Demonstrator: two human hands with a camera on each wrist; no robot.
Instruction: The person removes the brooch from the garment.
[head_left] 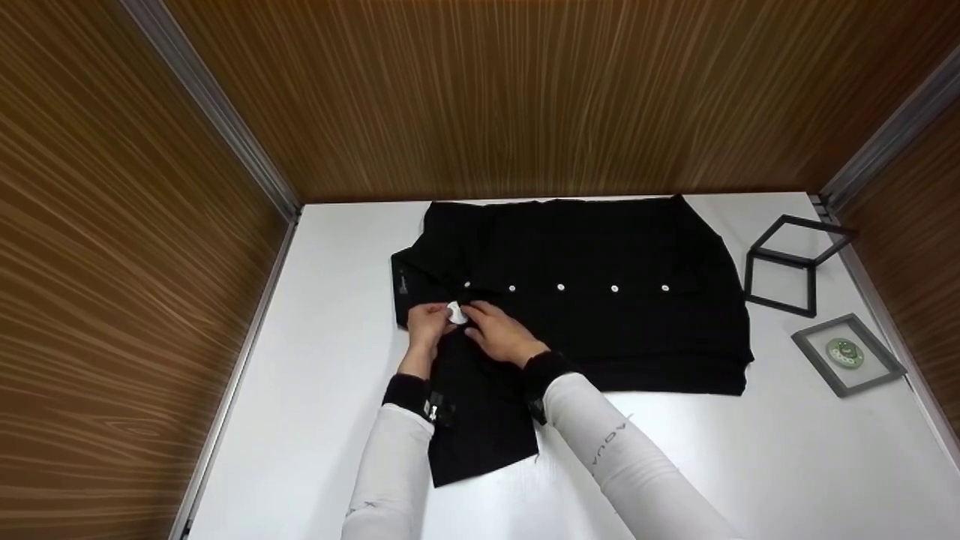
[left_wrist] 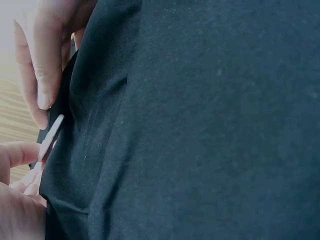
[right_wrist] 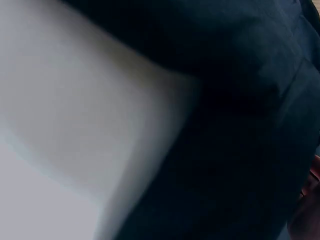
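Note:
A black short-sleeved button-up shirt lies spread on the white table, its collar to the left and a row of white buttons across it. My left hand pinches a round white badge below the collar. In the left wrist view, the badge shows as a thin disc nearly edge-on against the cloth. Close to its right side, my right hand holds the shirt cloth between fingers and thumb. The fingertips partly hide the badge. The right wrist view shows mostly blurred dark cloth.
At the right stands an unfolded black frame. Nearer me lies a grey frame with a round green badge inside. Wood-grain panels wall the table at the back and sides.

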